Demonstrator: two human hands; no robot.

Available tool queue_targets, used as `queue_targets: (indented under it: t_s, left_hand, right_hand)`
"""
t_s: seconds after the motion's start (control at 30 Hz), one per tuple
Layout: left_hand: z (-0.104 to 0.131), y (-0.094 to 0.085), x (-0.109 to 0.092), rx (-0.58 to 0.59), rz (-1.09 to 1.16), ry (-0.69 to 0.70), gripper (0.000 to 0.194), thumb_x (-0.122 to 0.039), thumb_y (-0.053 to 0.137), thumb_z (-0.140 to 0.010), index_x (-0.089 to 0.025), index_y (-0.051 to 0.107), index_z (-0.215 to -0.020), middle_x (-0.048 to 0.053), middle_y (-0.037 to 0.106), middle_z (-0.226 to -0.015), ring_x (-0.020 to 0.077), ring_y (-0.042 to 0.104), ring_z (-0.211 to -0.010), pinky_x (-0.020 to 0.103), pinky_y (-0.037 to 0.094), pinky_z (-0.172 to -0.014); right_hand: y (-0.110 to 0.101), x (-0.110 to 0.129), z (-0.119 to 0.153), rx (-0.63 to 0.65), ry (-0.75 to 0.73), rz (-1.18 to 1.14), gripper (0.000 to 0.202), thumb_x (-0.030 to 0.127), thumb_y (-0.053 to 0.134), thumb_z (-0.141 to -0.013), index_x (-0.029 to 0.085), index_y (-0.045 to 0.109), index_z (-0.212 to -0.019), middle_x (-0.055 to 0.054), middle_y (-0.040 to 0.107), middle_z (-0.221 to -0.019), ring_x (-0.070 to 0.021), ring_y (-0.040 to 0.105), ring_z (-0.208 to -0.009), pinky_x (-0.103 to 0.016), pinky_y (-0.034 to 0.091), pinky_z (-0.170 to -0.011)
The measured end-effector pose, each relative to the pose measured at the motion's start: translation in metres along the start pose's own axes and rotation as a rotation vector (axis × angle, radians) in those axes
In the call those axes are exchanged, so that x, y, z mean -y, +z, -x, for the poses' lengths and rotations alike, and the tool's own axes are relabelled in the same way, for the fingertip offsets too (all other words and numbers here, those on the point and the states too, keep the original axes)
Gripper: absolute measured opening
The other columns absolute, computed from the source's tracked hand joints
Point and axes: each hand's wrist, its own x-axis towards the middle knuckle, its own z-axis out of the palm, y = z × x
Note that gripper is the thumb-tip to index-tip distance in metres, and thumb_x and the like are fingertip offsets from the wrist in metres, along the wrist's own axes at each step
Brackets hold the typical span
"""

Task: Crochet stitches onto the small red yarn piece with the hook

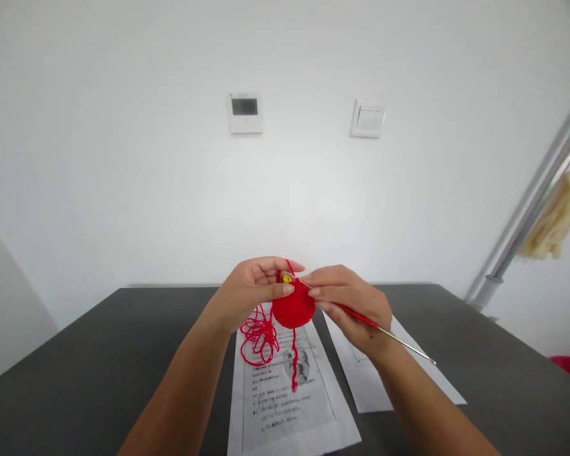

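Note:
A round piece of red crochet [293, 308] hangs between my hands, a short yarn tail dangling below it. My left hand [259, 282] pinches its upper left edge between thumb and fingers, with red yarn running over the raised index finger. A small yellow stitch marker [287, 278] sits at the top edge near my left fingertips. In my right hand [349, 301] is a crochet hook [403, 345] with a red grip and metal shaft; its tip meets the top edge of the crochet. Loose red yarn [261, 339] lies in loops below my left hand.
Under the work lies a printed sheet [285, 418] on the dark table [123, 354]. A second sheet [375, 392] is partly behind my right arm. The white wall carries a thermostat [245, 113] and a switch [368, 118]. A metal pole [527, 221] stands at right.

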Motion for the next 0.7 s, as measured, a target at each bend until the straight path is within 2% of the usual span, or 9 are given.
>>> queue_targets:
  t_s: [0.07, 0.13, 0.3, 0.4, 0.57, 0.63, 0.7]
  left_hand:
    - [0.001, 0.001, -0.001, 0.010, 0.004, 0.005, 0.028, -0.021, 0.087, -0.068, -0.018, 0.080, -0.095, 0.003, 0.077, -0.082, 0.0132, 0.070, -0.081, 0.023, 0.053, -0.077]
    - [0.001, 0.002, -0.002, -0.007, -0.004, 0.008, 0.029, -0.021, 0.087, -0.069, -0.019, 0.080, -0.096, 0.002, 0.077, -0.083, 0.0132, 0.070, -0.082, 0.023, 0.053, -0.078]
    - [0.000, 0.008, -0.002, -0.113, -0.097, 0.055, 0.041, -0.021, 0.086, -0.067, -0.018, 0.078, -0.106, 0.000, 0.076, -0.080, 0.0129, 0.068, -0.077, 0.024, 0.053, -0.074]
    - [0.001, 0.014, 0.000, -0.192, -0.241, 0.161, 0.039, -0.024, 0.079, -0.073, -0.017, 0.076, -0.112, 0.002, 0.075, -0.083, 0.0168, 0.068, -0.083, 0.029, 0.054, -0.077]
    - [0.005, 0.034, 0.005, -0.446, -0.643, 0.435, 0.031, -0.018, 0.067, -0.080, -0.019, 0.078, -0.109, 0.005, 0.075, -0.094, 0.0198, 0.067, -0.090, 0.034, 0.052, -0.088]
    - [0.005, 0.041, 0.007, -0.520, -0.642, 0.438, 0.031, -0.018, 0.068, -0.080, -0.019, 0.078, -0.109, 0.005, 0.075, -0.093, 0.0199, 0.067, -0.089, 0.034, 0.052, -0.089]
    - [0.004, 0.044, 0.009, -0.506, -0.473, 0.350, 0.035, -0.020, 0.072, -0.078, -0.019, 0.077, -0.112, 0.005, 0.076, -0.093, 0.0201, 0.068, -0.088, 0.034, 0.054, -0.087]
  right_hand:
    - [0.000, 0.000, -0.002, 0.038, -0.045, 0.056, 0.034, 0.009, 0.064, -0.093, 0.026, 0.071, -0.121, -0.010, 0.079, -0.113, -0.0237, 0.074, -0.108, -0.044, 0.063, -0.089]
    - [-0.001, 0.001, -0.003, 0.064, -0.023, 0.066, 0.033, 0.011, 0.060, -0.095, 0.026, 0.069, -0.124, -0.009, 0.078, -0.115, -0.0236, 0.073, -0.111, -0.045, 0.063, -0.092]
    - [-0.002, 0.006, -0.003, 0.057, 0.083, 0.097, 0.023, 0.013, 0.058, -0.097, 0.025, 0.072, -0.112, -0.008, 0.079, -0.114, -0.0198, 0.075, -0.103, -0.036, 0.064, -0.086]
    - [0.000, 0.008, -0.002, 0.035, 0.096, 0.187, 0.020, 0.013, 0.058, -0.096, 0.023, 0.071, -0.107, -0.008, 0.079, -0.110, -0.0191, 0.076, -0.098, -0.033, 0.064, -0.083]
    - [0.016, -0.004, 0.006, -0.061, -0.023, 0.357, 0.027, 0.010, 0.057, -0.095, 0.023, 0.065, -0.118, -0.012, 0.072, -0.116, -0.0213, 0.070, -0.103, -0.035, 0.062, -0.084]
    - [0.024, -0.013, 0.012, -0.108, -0.043, 0.394, 0.029, 0.016, 0.060, -0.095, 0.025, 0.062, -0.122, -0.012, 0.067, -0.120, -0.0224, 0.068, -0.103, -0.038, 0.061, -0.085]
    - [0.029, -0.020, 0.017, -0.145, -0.063, 0.418, 0.030, 0.020, 0.062, -0.094, 0.030, 0.061, -0.122, -0.010, 0.066, -0.120, -0.0237, 0.065, -0.105, -0.041, 0.061, -0.086]
